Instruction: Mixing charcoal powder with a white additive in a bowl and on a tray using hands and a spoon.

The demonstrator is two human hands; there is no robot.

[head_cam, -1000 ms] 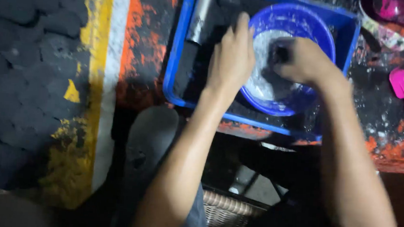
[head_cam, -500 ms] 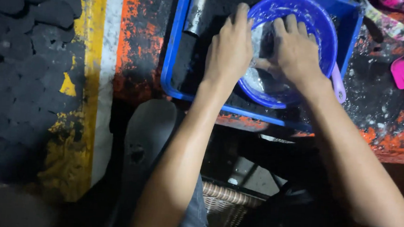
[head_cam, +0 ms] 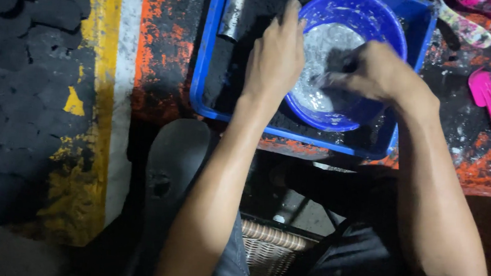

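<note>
Two bare hands are working at a blue plastic bowl (head_cam: pixel 345 113) sitting inside a blue tray (head_cam: pixel 204 66).

The left hand (head_cam: pixel 275 56) is lying flat against the bowl's left rim, fingers extended. The right hand (head_cam: pixel 371 72) is curling inside the bowl over grey-white wet contents, pinching something dark; what it is cannot be told. A metal cylinder (head_cam: pixel 232 10) is lying in the tray's left part. A pink scoop (head_cam: pixel 490 100) is lying well apart on the stained orange table (head_cam: pixel 165 51).

both bare forearms reach forward and upward in the frame, converging; the left hand (head_cam: pixel 275 56) lies palm down, fingers extended and close together; the right hand (head_cam: pixel 377 72) is curled, fingers bent inward toward the left, wrist flexed.
</note>
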